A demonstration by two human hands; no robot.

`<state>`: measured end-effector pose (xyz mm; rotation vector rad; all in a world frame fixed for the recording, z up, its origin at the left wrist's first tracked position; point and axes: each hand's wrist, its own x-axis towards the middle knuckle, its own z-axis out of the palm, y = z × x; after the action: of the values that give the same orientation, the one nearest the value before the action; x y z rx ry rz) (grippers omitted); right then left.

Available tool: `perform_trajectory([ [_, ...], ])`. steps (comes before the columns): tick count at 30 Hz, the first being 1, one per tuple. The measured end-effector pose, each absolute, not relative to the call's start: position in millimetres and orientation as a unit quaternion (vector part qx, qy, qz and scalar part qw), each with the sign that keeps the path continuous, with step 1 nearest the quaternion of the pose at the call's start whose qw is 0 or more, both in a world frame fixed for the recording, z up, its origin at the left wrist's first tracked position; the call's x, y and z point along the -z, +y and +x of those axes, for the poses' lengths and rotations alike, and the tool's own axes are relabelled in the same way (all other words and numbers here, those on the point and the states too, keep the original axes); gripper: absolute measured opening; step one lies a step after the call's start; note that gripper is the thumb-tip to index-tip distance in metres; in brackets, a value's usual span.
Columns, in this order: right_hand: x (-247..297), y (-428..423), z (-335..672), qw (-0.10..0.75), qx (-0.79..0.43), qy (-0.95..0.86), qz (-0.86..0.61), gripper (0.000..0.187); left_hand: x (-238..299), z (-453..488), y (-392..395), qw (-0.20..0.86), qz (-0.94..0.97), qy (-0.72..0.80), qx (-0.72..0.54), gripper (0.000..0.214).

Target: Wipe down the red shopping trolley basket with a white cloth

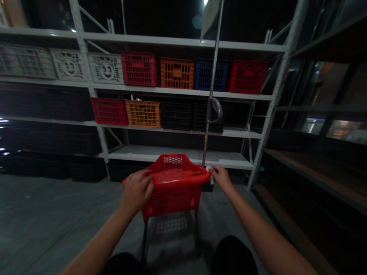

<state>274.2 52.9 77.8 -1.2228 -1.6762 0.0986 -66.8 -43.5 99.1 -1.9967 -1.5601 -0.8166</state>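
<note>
A small red plastic shopping cart (172,198) stands right in front of me, its handle side towards me. My left hand (138,190) is closed over the left end of the red handle, fingers curled onto its top. At the right end, my right hand (221,176) pinches a white cloth or tissue (211,170) against the rim; the exact kind is unclear. Beside that corner rises a thin metal pole (214,68) with a grey curved grip (215,110) partway up. A clear panel (171,175) sits in the middle of the handle.
Behind the cart runs a white metal shelf rack (177,90) with several plastic crates, among them a red crate (139,68), an orange crate (177,73) and a white crate (106,68). Dark shelving (318,179) borders the right side. Grey floor (51,221) extends left.
</note>
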Motion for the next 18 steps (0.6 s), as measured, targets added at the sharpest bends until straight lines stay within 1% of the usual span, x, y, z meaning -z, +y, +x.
perform_trajectory([
  [3, -70, 39, 258, 0.555, -0.138, -0.688, -0.447, 0.024, -104, -15, -47, 0.217, -0.766, -0.524, 0.304, 0.03],
  [5, -71, 34, 252, 0.563, -0.181, -0.699, -0.402, 0.022, -108, 14, -44, 0.203, -0.77, -0.521, 0.307, 0.03],
  [8, -76, 39, 247, 0.515, -0.21, -0.74, -0.377, 0.02, -108, 39, -35, 0.188, -0.761, -0.548, 0.293, 0.039],
  [11, -80, 55, 241, 0.464, -0.22, -0.752, -0.414, 0.017, -103, 42, -28, 0.185, -0.762, -0.554, 0.28, 0.046],
  [14, -82, 60, 235, 0.466, -0.224, -0.75, -0.412, 0.015, -101, 35, -25, 0.189, -0.759, -0.551, 0.289, 0.046],
  [18, -90, 40, 230, 0.445, -0.267, -0.79, -0.328, 0.019, -102, 30, -26, 0.192, -0.755, -0.556, 0.291, 0.046],
])
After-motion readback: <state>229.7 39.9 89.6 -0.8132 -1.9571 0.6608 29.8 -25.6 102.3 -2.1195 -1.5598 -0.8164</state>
